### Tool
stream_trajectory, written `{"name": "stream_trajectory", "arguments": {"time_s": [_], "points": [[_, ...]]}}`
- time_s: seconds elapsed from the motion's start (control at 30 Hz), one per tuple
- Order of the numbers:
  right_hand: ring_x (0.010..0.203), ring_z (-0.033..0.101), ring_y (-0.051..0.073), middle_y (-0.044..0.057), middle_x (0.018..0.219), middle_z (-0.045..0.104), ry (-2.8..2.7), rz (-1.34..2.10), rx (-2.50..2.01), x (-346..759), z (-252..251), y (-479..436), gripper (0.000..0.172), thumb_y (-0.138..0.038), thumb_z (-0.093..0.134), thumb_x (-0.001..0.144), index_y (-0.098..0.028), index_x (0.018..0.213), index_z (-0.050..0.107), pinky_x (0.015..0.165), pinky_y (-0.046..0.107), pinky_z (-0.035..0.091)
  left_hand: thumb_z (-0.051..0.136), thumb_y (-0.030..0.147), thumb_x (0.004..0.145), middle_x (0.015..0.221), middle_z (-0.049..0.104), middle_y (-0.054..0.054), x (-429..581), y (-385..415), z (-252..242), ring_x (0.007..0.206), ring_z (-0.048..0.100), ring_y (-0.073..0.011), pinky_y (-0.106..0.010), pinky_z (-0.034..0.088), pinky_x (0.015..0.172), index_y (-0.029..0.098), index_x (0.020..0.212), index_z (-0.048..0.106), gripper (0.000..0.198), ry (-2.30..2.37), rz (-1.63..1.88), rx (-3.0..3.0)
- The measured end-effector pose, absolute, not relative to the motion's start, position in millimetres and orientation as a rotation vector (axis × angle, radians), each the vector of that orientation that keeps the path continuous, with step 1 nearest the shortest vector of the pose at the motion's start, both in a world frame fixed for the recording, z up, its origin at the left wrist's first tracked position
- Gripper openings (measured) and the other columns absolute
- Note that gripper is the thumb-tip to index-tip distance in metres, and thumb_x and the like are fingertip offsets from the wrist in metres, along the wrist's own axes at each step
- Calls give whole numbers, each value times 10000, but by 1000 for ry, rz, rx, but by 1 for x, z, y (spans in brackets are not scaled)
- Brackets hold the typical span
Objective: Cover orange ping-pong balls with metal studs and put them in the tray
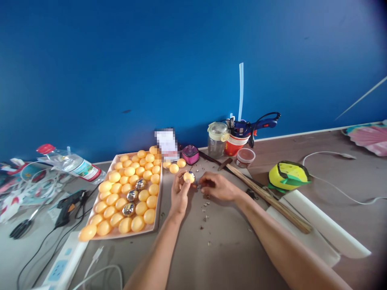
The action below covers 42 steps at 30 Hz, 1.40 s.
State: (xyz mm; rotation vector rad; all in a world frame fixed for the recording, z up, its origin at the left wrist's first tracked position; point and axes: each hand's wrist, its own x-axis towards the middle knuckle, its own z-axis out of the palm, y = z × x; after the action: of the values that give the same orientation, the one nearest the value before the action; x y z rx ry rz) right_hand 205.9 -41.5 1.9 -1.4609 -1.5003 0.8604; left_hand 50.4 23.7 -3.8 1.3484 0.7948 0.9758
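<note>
Orange, smooth and glossy, the ball (188,178) sits in the left hand (180,193), over the table (229,249); thumb and fingers are clamped on it, the thumb on the near side. Being round, it shows no long axis; its one direction is given by a silvery, reflective patch (191,174), which lies on the upper right, towards the right hand (215,186). That hand is beside the ball, its fingers curled; whether the fingertips meet on a small piece cannot be told. Small, shiny fragments (205,218) lie scattered below, in a loose line running towards the viewer.

Left: a shallow, pale tray (157,215), its long axis slanting from near left to far right, bears rows of plain orange balls (140,208) and three mirror-faceted balls (132,196) in a slanting row. Three loose orange balls (173,168) rest beside its far right corner.

Right: a hammer (272,198) with a straight wooden handle lies obliquely, its dark head away from the viewer, the handle's end towards the near right.
</note>
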Motion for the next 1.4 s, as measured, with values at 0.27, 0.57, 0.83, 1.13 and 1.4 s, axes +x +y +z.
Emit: {"name": "stream_trajectory", "arguments": {"time_s": [0.27,0.57,0.83,1.13,1.4], "points": [[762,546,168,47,762,601,-1986,333,-1659,189,-12,-37,70,-142,555,752,-168,761,619,745,302,354,555,366,803,884,617,-11,49,25,-4,669,582,-119,-263,447,711,207,1052,527,298,797,968,1416],[798,552,155,61,899,581,-1885,250,-1766,191,-11,-39,194,-192,532,820,-174,1002,596,770,289,358,565,383,793,956,588,-47,50,25,-6,850,572,-166,-252,463,698,187,1060,515,334,790,968,1397],[757,539,151,40,784,592,-1898,264,-1841,186,-10,-36,103,-180,532,825,-175,826,636,738,284,323,563,384,798,911,595,-26,50,24,-4,692,571,-117,-244,462,674,194,1064,508,332,786,937,1401],[773,531,169,48,805,588,-1926,240,-1770,185,-7,-40,156,-312,593,786,-168,843,617,746,301,308,558,391,800,924,614,-32,49,25,-5,688,579,-119,-258,461,708,194,1072,516,339,817,945,1439],[716,533,148,43,760,592,-1925,235,-1802,180,-10,-38,119,-187,504,834,-164,751,586,728,296,324,562,380,796,944,608,-48,50,25,-5,812,578,-153,-258,473,714,191,1058,528,325,813,961,1447]]}}
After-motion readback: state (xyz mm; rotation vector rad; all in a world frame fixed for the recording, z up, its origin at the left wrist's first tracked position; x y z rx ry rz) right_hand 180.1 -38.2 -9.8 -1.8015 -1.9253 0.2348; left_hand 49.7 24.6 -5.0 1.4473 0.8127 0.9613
